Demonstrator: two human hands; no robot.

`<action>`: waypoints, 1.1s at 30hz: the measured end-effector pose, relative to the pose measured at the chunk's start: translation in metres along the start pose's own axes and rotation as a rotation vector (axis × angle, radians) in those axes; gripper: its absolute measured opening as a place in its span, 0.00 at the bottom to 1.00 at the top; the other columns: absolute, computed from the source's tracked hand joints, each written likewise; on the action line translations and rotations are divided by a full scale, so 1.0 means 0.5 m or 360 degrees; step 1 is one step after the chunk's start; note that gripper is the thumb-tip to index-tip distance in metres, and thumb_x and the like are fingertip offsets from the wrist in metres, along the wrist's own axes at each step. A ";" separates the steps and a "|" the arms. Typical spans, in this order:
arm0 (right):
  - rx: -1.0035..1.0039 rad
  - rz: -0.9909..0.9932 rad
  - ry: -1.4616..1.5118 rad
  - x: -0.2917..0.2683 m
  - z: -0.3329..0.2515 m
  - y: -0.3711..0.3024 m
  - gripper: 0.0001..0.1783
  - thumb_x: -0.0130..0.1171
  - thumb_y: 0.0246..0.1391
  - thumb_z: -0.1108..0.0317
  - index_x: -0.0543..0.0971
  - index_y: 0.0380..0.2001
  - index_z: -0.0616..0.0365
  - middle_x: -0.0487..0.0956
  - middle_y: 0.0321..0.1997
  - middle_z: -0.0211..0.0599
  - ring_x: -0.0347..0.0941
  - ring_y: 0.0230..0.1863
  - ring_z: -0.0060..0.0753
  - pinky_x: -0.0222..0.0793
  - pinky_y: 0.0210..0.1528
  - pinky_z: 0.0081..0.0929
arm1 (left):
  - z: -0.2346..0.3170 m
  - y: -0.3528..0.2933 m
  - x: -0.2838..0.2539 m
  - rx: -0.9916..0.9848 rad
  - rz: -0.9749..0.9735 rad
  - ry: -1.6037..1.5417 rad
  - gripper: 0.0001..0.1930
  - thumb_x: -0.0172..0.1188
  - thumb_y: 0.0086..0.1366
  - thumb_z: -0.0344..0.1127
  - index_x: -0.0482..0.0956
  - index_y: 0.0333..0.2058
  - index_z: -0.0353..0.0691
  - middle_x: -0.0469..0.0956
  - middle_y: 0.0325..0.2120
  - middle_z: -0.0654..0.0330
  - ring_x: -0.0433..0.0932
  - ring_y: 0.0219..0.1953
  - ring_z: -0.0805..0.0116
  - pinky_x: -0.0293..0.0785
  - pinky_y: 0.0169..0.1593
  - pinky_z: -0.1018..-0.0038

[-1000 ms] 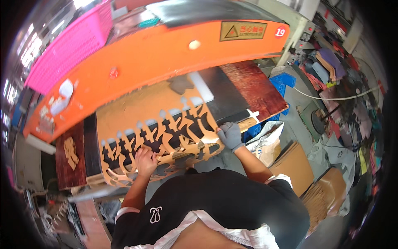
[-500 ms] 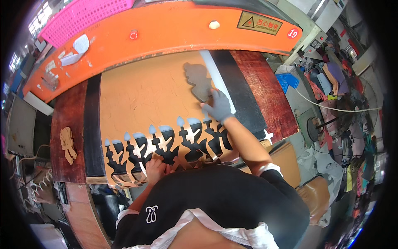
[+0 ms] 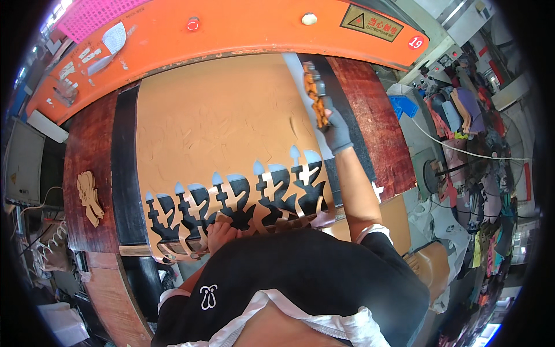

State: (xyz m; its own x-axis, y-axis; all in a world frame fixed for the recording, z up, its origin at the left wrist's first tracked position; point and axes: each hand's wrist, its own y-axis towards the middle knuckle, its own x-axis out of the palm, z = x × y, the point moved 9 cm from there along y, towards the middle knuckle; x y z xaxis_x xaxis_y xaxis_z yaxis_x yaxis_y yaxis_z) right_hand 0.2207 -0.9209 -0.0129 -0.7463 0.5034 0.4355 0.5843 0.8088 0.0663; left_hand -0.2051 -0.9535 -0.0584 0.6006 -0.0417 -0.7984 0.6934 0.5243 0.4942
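My right hand (image 3: 337,134), in a grey glove, grips a cutting die (image 3: 315,95) with a wavy outline. The die is tilted up on edge at the right border of the tan sheet (image 3: 219,110), its orange-brown side showing. My left hand (image 3: 221,232), bare, has its fingers curled over the sheet's near edge, close to my body. Along that near part runs a row of cut-out openings (image 3: 231,191), with dark surface showing through and thin tan strips between them. Faint curved marks cover the sheet's uncut part.
An orange machine beam (image 3: 248,29) with a red button spans the far side. A stack of cut tan pieces (image 3: 88,196) lies on the reddish board at left. A blue container (image 3: 403,106) stands at right, near hanging scraps (image 3: 462,115). A pink basket (image 3: 92,17) sits at far left.
The die, flat over the sheet before, is now turned on edge and further right, with my right hand. More of the right-hand cut-outs show. My left hand stays at the near edge.
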 end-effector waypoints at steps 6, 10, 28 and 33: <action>-0.0298 0.0543 -0.0946 -0.195 -0.080 -0.072 0.31 0.62 0.47 0.58 0.69 0.53 0.63 0.74 0.42 0.37 0.70 0.43 0.28 0.66 0.46 0.26 | 0.000 0.002 0.003 -0.0003 0.0018 -0.0017 0.08 0.62 0.47 0.36 0.73 0.17 0.43 0.71 0.24 0.64 0.69 0.33 0.62 0.62 0.37 0.64; -0.0402 0.0752 -0.2252 -0.235 -0.085 -0.168 0.36 0.64 0.42 0.53 0.70 0.52 0.62 0.72 0.48 0.56 0.70 0.48 0.48 0.65 0.51 0.39 | 0.002 0.005 0.001 0.0050 0.0054 -0.0054 0.08 0.62 0.47 0.35 0.73 0.17 0.43 0.70 0.24 0.62 0.69 0.33 0.61 0.62 0.36 0.63; -0.0916 0.0049 -0.2323 0.006 0.010 -0.476 0.20 0.54 0.35 0.74 0.77 0.38 0.58 0.74 0.42 0.53 0.71 0.40 0.57 0.68 0.44 0.44 | -0.003 -0.120 0.027 0.0045 -0.0029 0.0074 0.22 0.63 0.48 0.31 0.71 0.44 0.43 0.65 0.52 0.56 0.61 0.59 0.53 0.53 0.58 0.48; -0.0701 0.0074 -0.2416 -0.050 -0.002 -0.524 0.23 0.54 0.35 0.75 0.77 0.41 0.53 0.73 0.44 0.46 0.67 0.48 0.51 0.62 0.50 0.43 | -0.004 -0.152 0.027 0.0019 -0.0345 -0.0474 0.17 0.63 0.48 0.26 0.75 0.39 0.40 0.72 0.44 0.54 0.71 0.48 0.54 0.61 0.56 0.58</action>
State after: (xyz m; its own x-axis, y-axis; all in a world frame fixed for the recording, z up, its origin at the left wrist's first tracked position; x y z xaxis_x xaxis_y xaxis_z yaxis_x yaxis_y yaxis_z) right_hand 0.0864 -1.1458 -0.0403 -0.1789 0.5657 -0.8049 0.4563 0.7725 0.4415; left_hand -0.2506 -0.9920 -0.1073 0.5276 -0.3972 -0.7509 0.8207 0.4664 0.3300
